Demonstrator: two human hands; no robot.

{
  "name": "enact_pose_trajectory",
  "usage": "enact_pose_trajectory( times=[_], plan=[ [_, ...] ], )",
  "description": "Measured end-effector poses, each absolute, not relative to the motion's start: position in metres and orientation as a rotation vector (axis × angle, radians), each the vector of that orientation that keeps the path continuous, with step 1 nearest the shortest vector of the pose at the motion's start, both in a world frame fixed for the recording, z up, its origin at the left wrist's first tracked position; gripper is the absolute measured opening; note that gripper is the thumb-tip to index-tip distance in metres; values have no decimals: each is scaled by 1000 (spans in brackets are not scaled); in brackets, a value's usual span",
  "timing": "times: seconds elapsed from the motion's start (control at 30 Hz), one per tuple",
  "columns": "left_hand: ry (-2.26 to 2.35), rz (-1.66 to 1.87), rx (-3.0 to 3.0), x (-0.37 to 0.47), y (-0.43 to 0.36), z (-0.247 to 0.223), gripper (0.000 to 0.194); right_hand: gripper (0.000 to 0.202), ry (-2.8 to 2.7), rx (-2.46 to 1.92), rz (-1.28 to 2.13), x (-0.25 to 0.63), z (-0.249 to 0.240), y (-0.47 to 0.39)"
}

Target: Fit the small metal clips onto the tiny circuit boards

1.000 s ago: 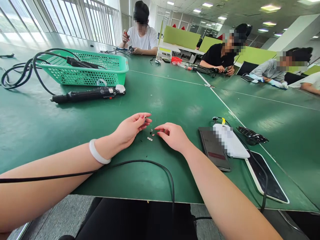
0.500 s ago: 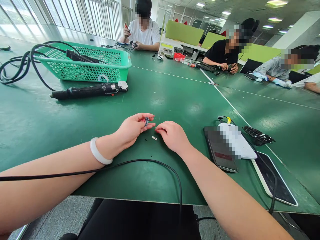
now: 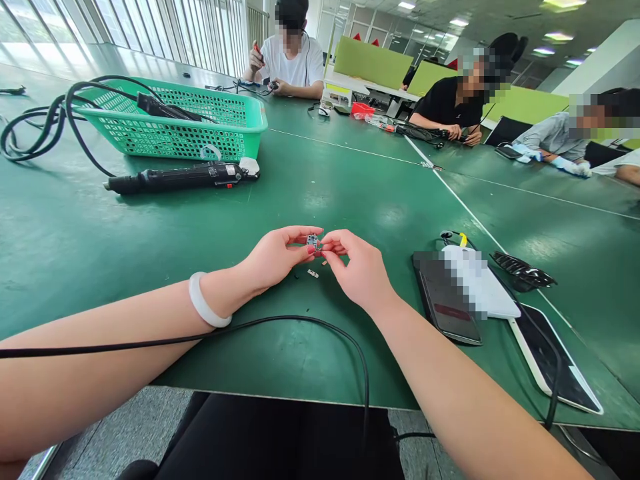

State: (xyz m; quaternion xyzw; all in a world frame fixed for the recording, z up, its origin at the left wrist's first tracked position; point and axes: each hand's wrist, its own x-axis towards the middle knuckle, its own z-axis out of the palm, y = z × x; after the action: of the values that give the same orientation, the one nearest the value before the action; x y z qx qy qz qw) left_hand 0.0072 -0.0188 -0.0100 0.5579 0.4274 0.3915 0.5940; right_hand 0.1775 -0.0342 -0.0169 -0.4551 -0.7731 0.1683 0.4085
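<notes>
Between the thumb and fingers of my left hand [image 3: 277, 257] is a small grey part with metallic-looking detail [image 3: 313, 241]. My right hand [image 3: 357, 267] meets it from the right, thumb and fingertips pinched at the part's edge. Whether the right fingers hold a separate tiny piece is too small to make out. On the green table [image 3: 280, 367] just below the hands lies a small pale rectangular plate [image 3: 313, 274], with tiny dark bits near it.
A green basket [image 3: 175, 150] with a black cabled device stands back left, a black electric screwdriver [image 3: 180, 179] before it. A black cable [image 3: 280, 319] crosses my left forearm. Phones [image 3: 445, 300] and a white item [image 3: 480, 280] lie right. Several people sit across the table.
My right hand has lifted from the table to the grey part in my left hand. The left hand has shifted slightly right and turned the part.
</notes>
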Motion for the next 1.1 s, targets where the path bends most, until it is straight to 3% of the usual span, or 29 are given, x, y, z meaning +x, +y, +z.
enact_pose_trajectory(
  times=[0.23,0.53,0.8,1.1],
  plan=[
    [986,934,1332,8,-19,-10,38,16,-2147,-1120,141,175,-16,-37],
    [882,884,1288,8,-19,-11,39,20,-1938,-1142,334,174,-11,-40],
    [855,880,1325,9,-22,-10,50,15,-1547,-1207,767,176,-20,-32],
    [886,890,1534,7,-21,-14,44,15,-1631,-1243,646,174,-19,-37]
  ],
)
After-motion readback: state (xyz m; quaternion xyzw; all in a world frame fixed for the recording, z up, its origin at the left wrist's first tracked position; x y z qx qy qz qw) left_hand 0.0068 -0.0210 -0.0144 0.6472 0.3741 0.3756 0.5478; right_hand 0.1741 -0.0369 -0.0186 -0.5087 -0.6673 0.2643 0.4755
